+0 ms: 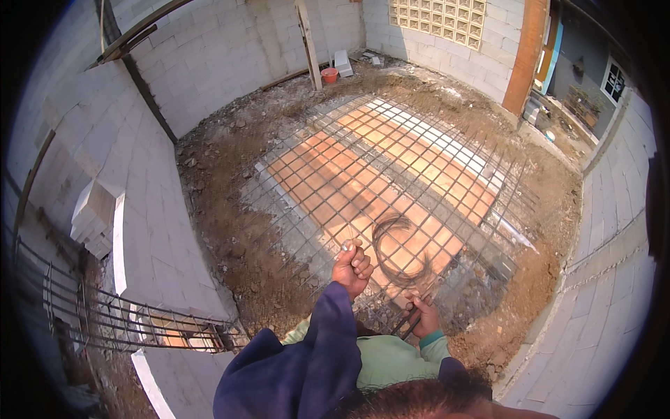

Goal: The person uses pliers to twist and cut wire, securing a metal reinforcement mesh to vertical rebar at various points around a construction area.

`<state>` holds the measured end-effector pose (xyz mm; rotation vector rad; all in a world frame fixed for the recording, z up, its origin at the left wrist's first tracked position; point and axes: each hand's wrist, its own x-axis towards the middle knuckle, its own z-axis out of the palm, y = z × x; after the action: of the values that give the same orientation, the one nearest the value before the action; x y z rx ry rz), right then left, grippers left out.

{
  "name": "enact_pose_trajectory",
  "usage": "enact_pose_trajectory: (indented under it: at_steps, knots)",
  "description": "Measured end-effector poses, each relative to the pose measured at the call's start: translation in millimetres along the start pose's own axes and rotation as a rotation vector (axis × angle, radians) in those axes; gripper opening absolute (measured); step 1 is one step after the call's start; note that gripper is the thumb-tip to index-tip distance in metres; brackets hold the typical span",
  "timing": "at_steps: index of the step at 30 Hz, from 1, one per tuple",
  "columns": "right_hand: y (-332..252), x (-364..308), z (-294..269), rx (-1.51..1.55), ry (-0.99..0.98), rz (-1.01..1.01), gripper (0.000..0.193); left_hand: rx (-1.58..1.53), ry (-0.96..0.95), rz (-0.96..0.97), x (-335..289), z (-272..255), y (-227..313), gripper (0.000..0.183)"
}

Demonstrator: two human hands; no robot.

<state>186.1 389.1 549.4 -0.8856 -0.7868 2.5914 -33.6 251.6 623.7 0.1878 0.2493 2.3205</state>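
Note:
A grid of steel reinforcing bars [391, 181] lies over orange-brown boards in front of me. My left hand [353, 269] is raised above its near edge, fingers curled into a fist with the thumb on top. Something small and pale shows at the thumb; what the fist holds is too small to make out. Lower and to the right, my right hand [424, 318] is closed around a dark, thin, rod-like metal thing [400, 325], whose kind I cannot tell. A loose coil of thin dark tie wire [380, 248] rests on the grid just beyond both hands.
Pale block walls [230, 63] enclose the dirt floor [230, 188]. White blocks [94, 216] and a bundle of bars [146, 321] are at the left. A red bucket [330, 75] stands by a post at the back; an orange-brown column [525, 56] rises at the right.

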Motion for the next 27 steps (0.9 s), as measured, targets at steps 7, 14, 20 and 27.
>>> enact_pose_trajectory:
  at_steps: [7,14,20,27]
  knots:
    - [-16,8,-3,0.295,0.132,-0.186,0.025,0.292,0.463,0.164,-34,-68,33,0.013]
    - [-1,9,-37,0.247,-0.014,0.001,0.020,0.357,0.799,0.373,-55,-119,85,0.016]
    - [3,-5,-30,-0.476,-0.185,0.186,0.022,0.406,0.841,0.527,-60,-119,113,0.016]
    - [-5,-19,-19,-0.448,-0.193,0.187,0.026,0.384,0.873,0.598,-60,-121,131,0.015]
